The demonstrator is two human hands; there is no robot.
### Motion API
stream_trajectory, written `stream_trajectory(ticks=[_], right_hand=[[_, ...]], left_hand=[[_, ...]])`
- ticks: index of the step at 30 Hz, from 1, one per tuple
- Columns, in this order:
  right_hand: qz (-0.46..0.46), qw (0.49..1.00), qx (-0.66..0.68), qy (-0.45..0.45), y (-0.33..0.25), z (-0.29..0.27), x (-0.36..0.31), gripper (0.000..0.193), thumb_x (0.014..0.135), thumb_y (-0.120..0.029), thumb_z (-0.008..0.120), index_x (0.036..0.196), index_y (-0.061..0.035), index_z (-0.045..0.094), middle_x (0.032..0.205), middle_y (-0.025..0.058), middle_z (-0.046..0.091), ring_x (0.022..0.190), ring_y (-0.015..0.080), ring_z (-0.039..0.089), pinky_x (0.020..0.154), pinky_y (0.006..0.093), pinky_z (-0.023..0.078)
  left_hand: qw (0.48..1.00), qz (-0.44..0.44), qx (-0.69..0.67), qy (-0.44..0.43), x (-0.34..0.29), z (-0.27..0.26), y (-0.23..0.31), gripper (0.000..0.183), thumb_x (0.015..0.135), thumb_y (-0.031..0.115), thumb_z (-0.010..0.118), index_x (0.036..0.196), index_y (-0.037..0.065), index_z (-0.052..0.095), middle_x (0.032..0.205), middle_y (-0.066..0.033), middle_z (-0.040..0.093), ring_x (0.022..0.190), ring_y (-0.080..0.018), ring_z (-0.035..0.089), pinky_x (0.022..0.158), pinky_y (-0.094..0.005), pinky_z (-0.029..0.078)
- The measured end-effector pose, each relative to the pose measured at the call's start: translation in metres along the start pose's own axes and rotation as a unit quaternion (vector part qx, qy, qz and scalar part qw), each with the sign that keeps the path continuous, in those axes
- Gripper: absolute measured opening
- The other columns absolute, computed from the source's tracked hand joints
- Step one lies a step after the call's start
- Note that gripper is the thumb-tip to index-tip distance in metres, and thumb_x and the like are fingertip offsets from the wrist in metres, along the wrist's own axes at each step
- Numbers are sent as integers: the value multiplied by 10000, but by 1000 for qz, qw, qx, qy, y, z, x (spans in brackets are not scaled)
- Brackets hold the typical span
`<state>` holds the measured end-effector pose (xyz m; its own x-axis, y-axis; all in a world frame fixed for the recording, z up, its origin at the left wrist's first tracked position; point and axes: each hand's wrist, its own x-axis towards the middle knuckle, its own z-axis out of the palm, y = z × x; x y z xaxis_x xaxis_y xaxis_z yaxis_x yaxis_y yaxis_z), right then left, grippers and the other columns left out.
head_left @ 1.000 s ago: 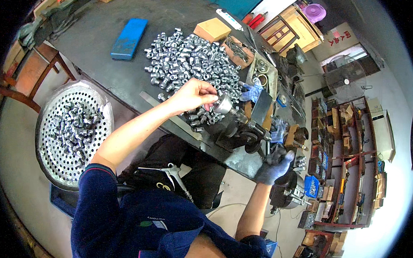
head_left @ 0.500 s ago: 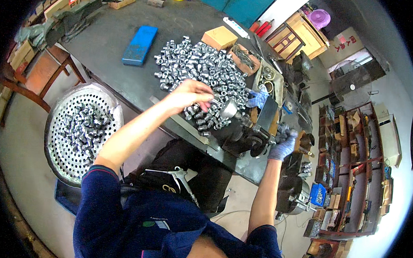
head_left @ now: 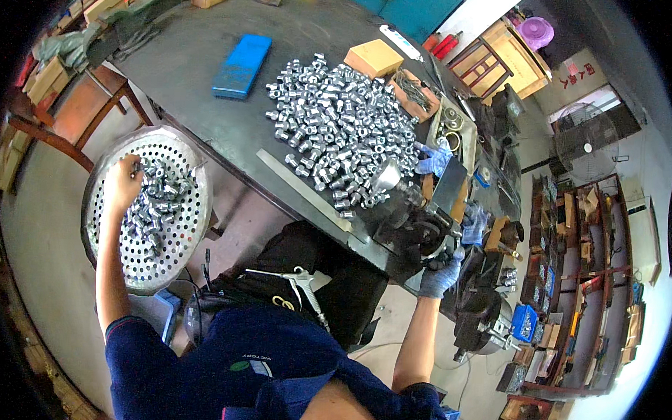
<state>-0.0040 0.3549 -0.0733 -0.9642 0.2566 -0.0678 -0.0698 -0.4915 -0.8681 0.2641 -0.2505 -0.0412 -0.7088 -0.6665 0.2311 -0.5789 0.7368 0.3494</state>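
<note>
My bare left hand (head_left: 122,184) is over the left side of a round perforated metal basin (head_left: 102,231), its fingers closed on a small metal fitting (head_left: 135,169). Beside it in the basin lies a heap of shiny metal fittings (head_left: 157,204). My right hand (head_left: 443,273), in a grey-blue glove, is curled at the near side of a dark bench machine (head_left: 413,231); what its fingers grip is hidden. A silver cone-shaped chuck (head_left: 386,176) on that machine faces a large pile of similar fittings (head_left: 339,121) on the dark table.
A blue case (head_left: 242,66), a yellow-brown block (head_left: 374,58) and a box of thin metal pins (head_left: 414,96) surround the pile. A flat metal bar (head_left: 300,186) lies along the table edge. An air gun (head_left: 304,287) rests on my lap. Shelves (head_left: 581,285) stand right.
My left hand has gone from the machine's chuck leftward to the basin. My right hand has shifted down and slightly left along the machine. The whole view has turned slightly.
</note>
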Motion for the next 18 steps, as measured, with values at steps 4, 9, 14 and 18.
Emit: stream_trajectory(ticks=[4, 9, 14, 18], right_hand=[[-15, 999, -23, -20, 3, 9, 3, 246, 859, -326, 571, 935, -92, 579, 680, -61, 532, 456, 18, 409, 376, 145, 317], [-13, 998, -5, -53, 8, -2, 10, 253, 860, -314, 570, 983, -92, 566, 709, -60, 539, 499, 12, 440, 391, 134, 342], [-5, 1000, 17, -25, 4, 7, 0, 224, 849, -310, 590, 919, -101, 552, 658, -51, 501, 507, 34, 456, 388, 151, 379], [-14, 999, -31, 2, 6, 6, 0, 268, 830, -371, 607, 894, -115, 565, 659, -48, 518, 509, 38, 462, 413, 169, 371]], left_hand=[[1000, 12, 6, -4, -1, 0, 45, 301, 697, 53, 628, 996, 27, 609, 932, -169, 621, 857, -317, 608, 763, -381, 471], [949, 227, -175, -132, 25, 48, 159, 285, 717, 59, 608, 1000, 21, 609, 915, -168, 637, 853, -292, 631, 719, -359, 509], [916, 333, -87, -204, 52, 102, 229, 338, 672, 87, 609, 1010, 74, 620, 906, -158, 633, 869, -324, 600, 759, -422, 471], [898, 365, -71, -236, 66, 123, 226, 326, 675, 88, 610, 1000, 85, 630, 862, -152, 638, 849, -314, 608, 732, -437, 473]])
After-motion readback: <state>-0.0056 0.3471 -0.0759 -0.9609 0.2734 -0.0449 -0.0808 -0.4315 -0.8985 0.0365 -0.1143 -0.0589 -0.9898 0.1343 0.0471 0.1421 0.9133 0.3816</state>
